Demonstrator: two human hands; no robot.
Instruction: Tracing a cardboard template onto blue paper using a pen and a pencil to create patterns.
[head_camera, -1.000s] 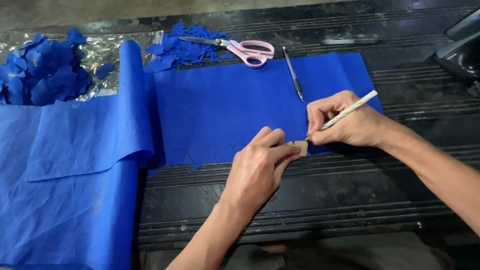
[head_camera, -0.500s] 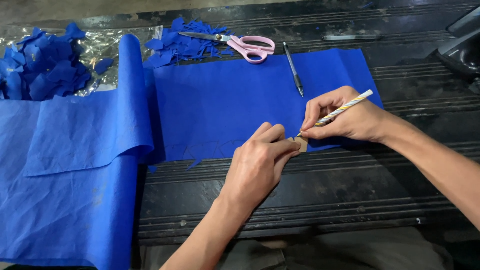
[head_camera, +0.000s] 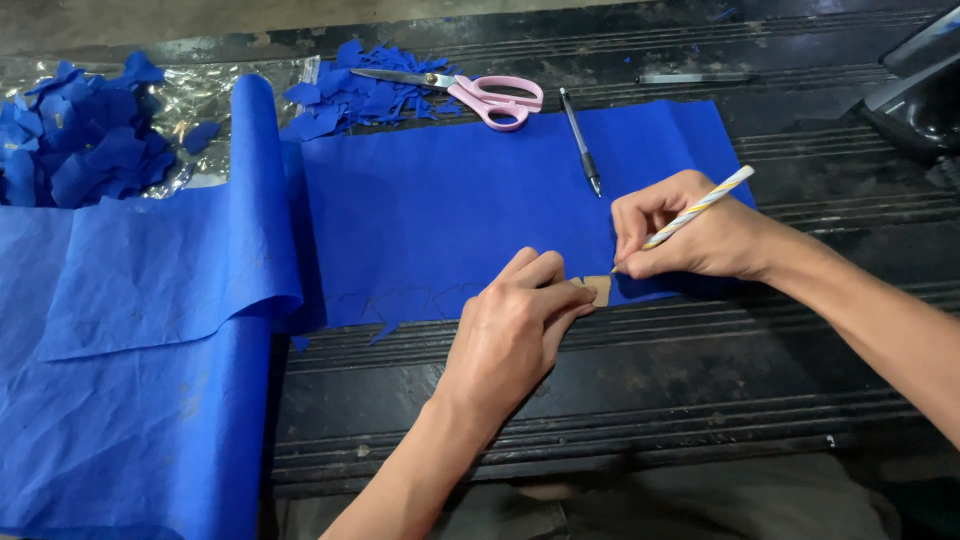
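A long blue fabric sheet (head_camera: 430, 210) lies across a dark slatted table (head_camera: 650, 370), with its left part folded over and hanging off the near edge. My left hand (head_camera: 515, 325) presses a small tan cardboard template (head_camera: 598, 289) onto the sheet's near edge. My right hand (head_camera: 690, 235) grips a white and yellow striped pencil (head_camera: 700, 207), its tip touching the fabric right beside the template. Faint traced outlines run along the fabric edge left of my left hand.
Pink-handled scissors (head_camera: 480, 95) and a dark pen (head_camera: 580, 140) lie at the fabric's far edge. Several blue cut pieces (head_camera: 350, 95) are heaped beside the scissors, more on clear plastic (head_camera: 80, 140) at far left. Another pen (head_camera: 695, 77) and a dark machine (head_camera: 920, 95) sit at far right.
My right hand with the pencil has shifted slightly left along the template's edge. My left hand stays pressed on the template.
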